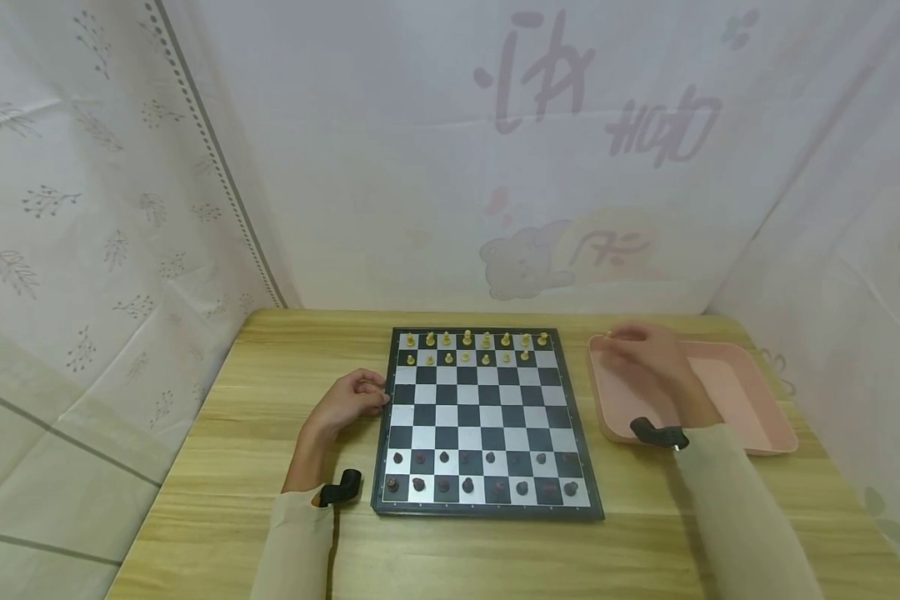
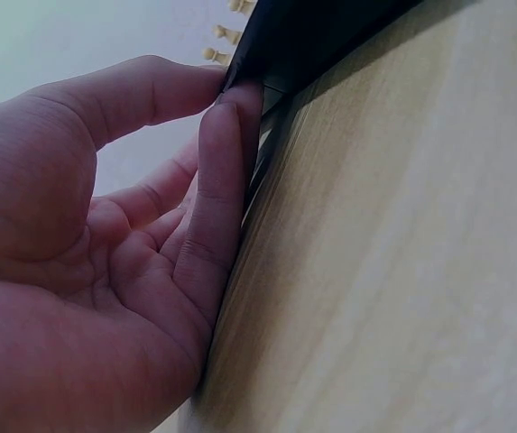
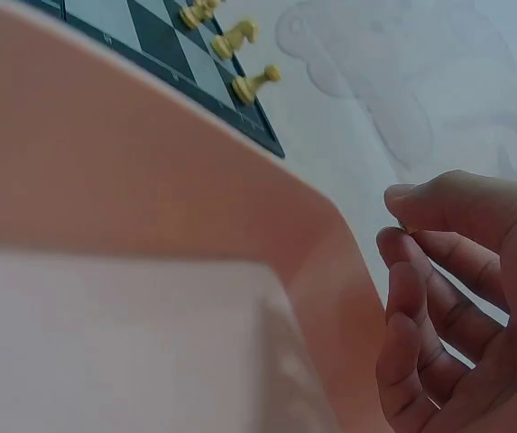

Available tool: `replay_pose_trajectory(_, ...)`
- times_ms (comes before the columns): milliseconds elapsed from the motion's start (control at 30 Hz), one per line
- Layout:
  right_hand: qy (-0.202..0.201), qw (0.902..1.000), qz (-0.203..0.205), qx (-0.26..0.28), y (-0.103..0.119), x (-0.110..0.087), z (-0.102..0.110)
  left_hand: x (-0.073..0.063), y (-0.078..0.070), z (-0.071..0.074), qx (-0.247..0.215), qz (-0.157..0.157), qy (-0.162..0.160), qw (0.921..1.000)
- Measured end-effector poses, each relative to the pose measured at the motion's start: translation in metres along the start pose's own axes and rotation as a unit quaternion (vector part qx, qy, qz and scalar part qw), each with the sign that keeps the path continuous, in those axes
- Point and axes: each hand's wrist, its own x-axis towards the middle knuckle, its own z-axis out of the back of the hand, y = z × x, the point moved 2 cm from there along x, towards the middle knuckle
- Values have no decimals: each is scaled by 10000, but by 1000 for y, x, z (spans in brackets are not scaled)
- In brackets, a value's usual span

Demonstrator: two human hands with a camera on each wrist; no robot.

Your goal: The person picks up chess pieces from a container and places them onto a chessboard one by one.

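A black-and-white chessboard lies on the table, its left edge held between the thumb and fingers of my left hand. Close up, the left wrist view shows that thumb and the fingertips against the dark rim. My right hand is over the far left part of a pink tray. Thumb and forefinger of the right hand pinch a small yellow chess piece, mostly hidden by the fingertips. Yellow pieces stand in the two far rows; dark pieces fill the two near rows.
The wooden table extends around the board, with the tray at its right side. Behind it hangs a pale printed cloth, with more cloth at both sides. Dark wrist mounts sit at both sleeves.
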Motion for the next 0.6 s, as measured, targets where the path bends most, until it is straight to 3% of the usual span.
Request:
replay_pose_trajectory(200,239,9968,271,718,15,5,-12,0,0,0,-44,-12,27,10000)
replay_pose_trajectory(300,252,9958,393,783,22,6,-18,0,0,-1,-66,-28,45,10000)
replay_pose_trajectory(600,261,9975,660,-24,38,9,-31,0,-1,-1,-75,19,16,10000)
